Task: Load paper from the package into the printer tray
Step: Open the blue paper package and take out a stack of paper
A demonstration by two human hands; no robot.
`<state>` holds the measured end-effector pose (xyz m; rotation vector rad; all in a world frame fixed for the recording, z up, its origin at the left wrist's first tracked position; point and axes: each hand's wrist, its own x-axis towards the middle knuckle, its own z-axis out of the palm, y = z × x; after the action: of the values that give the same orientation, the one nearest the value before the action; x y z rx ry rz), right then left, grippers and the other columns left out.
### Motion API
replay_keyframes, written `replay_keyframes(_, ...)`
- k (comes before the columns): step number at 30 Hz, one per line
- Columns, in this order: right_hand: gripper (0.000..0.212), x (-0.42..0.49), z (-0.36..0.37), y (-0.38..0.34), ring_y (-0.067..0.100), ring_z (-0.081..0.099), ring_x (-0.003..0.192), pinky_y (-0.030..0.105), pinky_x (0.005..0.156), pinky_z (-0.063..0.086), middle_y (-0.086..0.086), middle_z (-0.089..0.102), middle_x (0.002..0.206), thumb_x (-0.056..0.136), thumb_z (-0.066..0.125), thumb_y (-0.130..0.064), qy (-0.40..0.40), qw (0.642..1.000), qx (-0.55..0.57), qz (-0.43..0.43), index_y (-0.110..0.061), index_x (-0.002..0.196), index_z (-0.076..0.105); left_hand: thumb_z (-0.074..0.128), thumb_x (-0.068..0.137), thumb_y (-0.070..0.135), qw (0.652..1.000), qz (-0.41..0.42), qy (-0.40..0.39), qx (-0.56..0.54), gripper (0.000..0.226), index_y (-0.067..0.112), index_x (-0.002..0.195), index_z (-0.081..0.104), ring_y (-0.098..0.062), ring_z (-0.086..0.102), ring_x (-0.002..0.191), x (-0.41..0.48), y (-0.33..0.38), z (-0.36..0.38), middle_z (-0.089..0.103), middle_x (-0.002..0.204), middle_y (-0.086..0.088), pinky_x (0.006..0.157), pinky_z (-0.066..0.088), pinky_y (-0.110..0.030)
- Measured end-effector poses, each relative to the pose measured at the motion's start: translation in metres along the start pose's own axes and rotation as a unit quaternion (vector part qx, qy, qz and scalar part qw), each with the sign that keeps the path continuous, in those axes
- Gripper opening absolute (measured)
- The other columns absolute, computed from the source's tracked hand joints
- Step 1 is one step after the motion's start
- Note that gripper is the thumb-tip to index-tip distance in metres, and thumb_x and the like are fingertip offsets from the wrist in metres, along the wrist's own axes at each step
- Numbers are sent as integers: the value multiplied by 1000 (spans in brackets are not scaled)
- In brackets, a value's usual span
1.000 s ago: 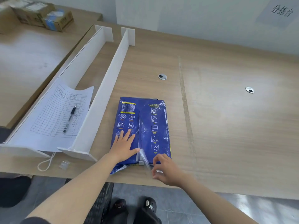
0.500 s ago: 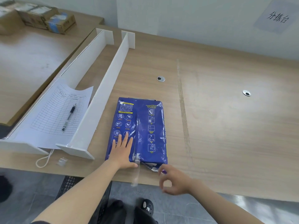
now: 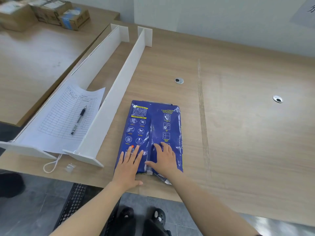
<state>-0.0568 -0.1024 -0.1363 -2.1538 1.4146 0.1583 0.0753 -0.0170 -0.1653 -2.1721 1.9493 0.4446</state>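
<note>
A blue paper package [image 3: 154, 123] with white and yellow print lies flat on the wooden table [image 3: 238, 133], its near end at the front edge. My left hand [image 3: 128, 166] presses flat on the package's near left corner, fingers spread. My right hand [image 3: 164, 159] lies flat on the near right half, fingers apart, thumb at the centre seam. The wrapper's near end is torn, with a loose flap [image 3: 167, 181] sticking out under my right wrist. No printer or printer tray is in view.
Two long white dividers [image 3: 119, 92] stand left of the package, with a printed form [image 3: 68, 116] and a pen [image 3: 78, 120] between them. A white cord loop [image 3: 51, 165] and a small clear wrapper scrap [image 3: 69, 167] lie near the front edge. Cardboard boxes [image 3: 51, 12] sit on the far left table.
My right hand came up from the table edge, where it pulled a clear strip off the package's end, and now rests flat on the package. My left hand stayed pressed on it.
</note>
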Motion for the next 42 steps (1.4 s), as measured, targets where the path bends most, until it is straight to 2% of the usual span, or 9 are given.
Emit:
replay_keyframes(4,98,-3,13,7,29,-8,145,48,118,0,6,-5,158,73,60,-60,-22,998,-55,-20,-23,146,5,72,19,76,1000,4,-16,-8,140,14,136,27,-34,39,132,0,0,0,45,143,-12,101,34,-49)
replay_keyframes(12,119,-13,19,30,32,-19,143,41,113,-14,11,-16,156,66,71,-54,-28,981,-160,-105,-18,146,-10,64,52,73,997,51,-57,-8,138,14,139,-26,-22,-33,132,0,-8,-5,-37,138,1,107,-17,-40)
replay_keyframes(16,122,-16,16,37,32,-19,142,41,112,-14,12,-17,156,64,75,-49,-46,971,-190,-138,-17,146,-10,17,42,92,996,51,-52,-45,127,23,146,-7,-22,-18,144,3,-13,-12,-20,156,1,118,-3,-41)
replay_keyframes(22,109,-16,-12,54,24,-5,146,40,121,0,3,-2,158,66,74,-50,-91,971,-115,-191,-18,147,8,48,81,59,996,62,-11,-66,83,28,147,7,-19,-4,147,2,-20,-14,-4,159,4,118,10,-38)
replay_keyframes(28,96,-19,8,32,23,-4,146,44,118,-4,2,0,158,74,63,-54,-43,984,-92,-143,-22,147,9,43,79,63,994,80,1,-76,81,27,146,14,-20,4,146,4,-25,-17,5,159,3,116,16,-40)
replay_keyframes(33,61,-20,-5,37,16,15,144,39,118,6,-2,25,154,85,58,-39,-45,988,12,-150,-22,139,35,-9,52,86,989,113,-30,-94,114,28,144,24,-18,9,146,1,-35,-25,16,157,5,116,19,-35)
replay_keyframes(36,29,-24,-22,41,25,57,104,35,92,41,15,64,119,87,59,-20,2,981,114,-154,-7,113,61,16,79,70,976,70,4,-206,79,24,142,31,-22,43,132,-1,-35,-35,52,138,-6,102,39,-32)
replay_keyframes(39,28,-27,-36,39,30,57,72,27,67,41,16,68,86,90,52,-9,82,978,164,-97,-7,118,57,46,93,28,956,30,161,-245,54,35,141,23,-29,60,65,-4,-35,-41,65,78,-16,52,44,-31)
replay_keyframes(42,38,-25,-47,45,13,49,54,18,48,29,5,55,77,92,44,-2,138,965,221,-32,-13,129,42,39,94,16,928,-17,204,-311,48,27,141,31,-36,62,90,-2,-46,-42,62,116,-7,76,50,-42)
